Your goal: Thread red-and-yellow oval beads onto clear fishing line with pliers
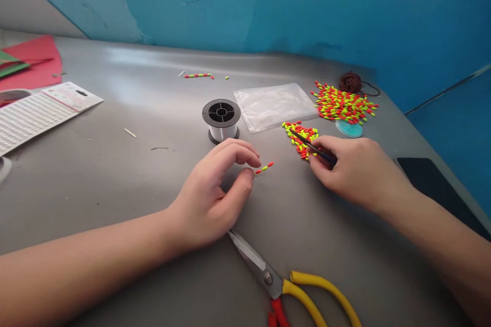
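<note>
Between the thumb and fingertips of my left hand is the end of a short row of beads, red, yellow-green and red. My right hand is closed on dark tweezers, their tips over a small pile of red and yellow-green beads. Behind that pile lies a larger heap of the same beads. A black spool with pale thread stands just beyond my left hand. Scissors with yellow and red handles lie in front, their tip near my left wrist.
A clear plastic bag lies beside the spool. Brown yarn and a turquoise disc are by the heap. A dark phone-like slab sits at right. A white studded card and red sheet lie left.
</note>
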The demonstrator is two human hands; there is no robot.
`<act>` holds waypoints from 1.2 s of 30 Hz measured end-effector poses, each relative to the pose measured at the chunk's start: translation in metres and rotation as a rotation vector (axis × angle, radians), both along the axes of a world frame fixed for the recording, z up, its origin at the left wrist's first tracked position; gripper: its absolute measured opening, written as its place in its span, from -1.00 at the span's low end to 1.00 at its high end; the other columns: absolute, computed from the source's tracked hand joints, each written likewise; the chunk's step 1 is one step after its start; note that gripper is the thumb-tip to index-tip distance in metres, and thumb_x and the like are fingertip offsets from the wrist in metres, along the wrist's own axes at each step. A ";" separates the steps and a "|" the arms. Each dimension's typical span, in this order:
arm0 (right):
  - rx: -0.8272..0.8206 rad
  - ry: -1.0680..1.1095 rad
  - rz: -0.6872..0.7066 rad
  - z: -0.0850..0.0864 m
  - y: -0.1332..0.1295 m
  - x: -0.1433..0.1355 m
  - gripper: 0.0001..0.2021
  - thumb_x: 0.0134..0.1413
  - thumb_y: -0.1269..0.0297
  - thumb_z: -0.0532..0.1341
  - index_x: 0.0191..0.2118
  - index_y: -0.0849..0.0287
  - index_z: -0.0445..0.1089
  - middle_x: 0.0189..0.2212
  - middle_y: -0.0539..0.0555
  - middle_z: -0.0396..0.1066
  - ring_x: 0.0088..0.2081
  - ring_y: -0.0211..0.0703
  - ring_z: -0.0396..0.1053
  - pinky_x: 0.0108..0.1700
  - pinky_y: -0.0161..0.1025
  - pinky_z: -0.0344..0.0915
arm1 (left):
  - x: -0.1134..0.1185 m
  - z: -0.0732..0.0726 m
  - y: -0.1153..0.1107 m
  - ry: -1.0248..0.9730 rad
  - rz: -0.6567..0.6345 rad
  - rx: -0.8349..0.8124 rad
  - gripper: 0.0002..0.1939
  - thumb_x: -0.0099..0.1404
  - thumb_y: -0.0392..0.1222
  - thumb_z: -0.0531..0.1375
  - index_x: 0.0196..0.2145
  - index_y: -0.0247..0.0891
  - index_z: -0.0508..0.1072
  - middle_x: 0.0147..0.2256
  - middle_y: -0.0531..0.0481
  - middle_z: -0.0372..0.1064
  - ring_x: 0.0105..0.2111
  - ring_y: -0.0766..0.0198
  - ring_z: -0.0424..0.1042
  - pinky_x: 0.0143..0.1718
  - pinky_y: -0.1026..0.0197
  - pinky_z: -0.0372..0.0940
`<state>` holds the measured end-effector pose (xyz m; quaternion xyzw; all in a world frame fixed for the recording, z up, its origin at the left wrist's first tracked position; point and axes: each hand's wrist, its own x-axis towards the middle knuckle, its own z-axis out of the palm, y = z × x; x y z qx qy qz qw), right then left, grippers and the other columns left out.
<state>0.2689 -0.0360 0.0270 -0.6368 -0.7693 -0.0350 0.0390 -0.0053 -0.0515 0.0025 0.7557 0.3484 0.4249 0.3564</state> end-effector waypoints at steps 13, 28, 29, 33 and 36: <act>-0.022 -0.085 -0.037 -0.001 0.006 0.002 -0.81 0.17 0.16 0.20 -0.32 0.10 0.52 -0.52 0.16 0.54 -0.51 0.00 0.35 -0.43 -0.16 0.00 | 0.001 0.004 0.001 0.069 -0.010 -0.036 -0.81 0.41 -0.46 0.15 -0.16 -0.21 0.44 -0.13 -0.05 0.44 -0.09 0.23 0.45 -0.01 0.18 0.34; -0.004 -0.027 -0.031 -0.010 0.005 -0.002 -0.78 0.23 0.14 0.20 -0.28 0.12 0.54 -0.48 0.16 0.55 -0.48 0.01 0.37 -0.40 -0.16 -0.01 | 0.002 0.003 0.002 0.096 -0.026 -0.058 -0.85 0.43 -0.43 0.14 -0.15 -0.23 0.44 -0.15 -0.05 0.45 -0.11 0.23 0.45 -0.02 0.19 0.34; -0.002 -0.027 -0.025 -0.010 0.005 -0.002 -0.78 0.23 0.14 0.20 -0.28 0.12 0.54 -0.48 0.16 0.56 -0.48 0.01 0.38 -0.40 -0.16 -0.01 | 0.001 0.003 0.002 0.099 -0.027 -0.060 -0.85 0.43 -0.42 0.14 -0.15 -0.22 0.44 -0.15 -0.05 0.45 -0.11 0.23 0.45 -0.02 0.18 0.34; 0.019 -0.018 -0.022 -0.010 0.005 -0.002 -0.78 0.24 0.16 0.19 -0.26 0.13 0.55 -0.48 0.16 0.56 -0.49 0.01 0.38 -0.41 -0.15 -0.01 | 0.000 0.003 0.001 0.109 -0.019 -0.069 -0.85 0.43 -0.42 0.15 -0.15 -0.22 0.44 -0.15 -0.05 0.45 -0.12 0.23 0.45 -0.05 0.17 0.35; 0.075 0.037 -0.011 -0.006 0.001 -0.004 -0.79 0.22 0.18 0.20 -0.24 0.13 0.56 -0.46 0.16 0.58 -0.48 0.02 0.40 -0.40 -0.14 0.04 | 0.001 0.002 0.000 0.090 0.000 -0.087 -0.86 0.44 -0.40 0.15 -0.14 -0.20 0.44 -0.16 -0.04 0.46 -0.12 0.22 0.46 -0.06 0.16 0.36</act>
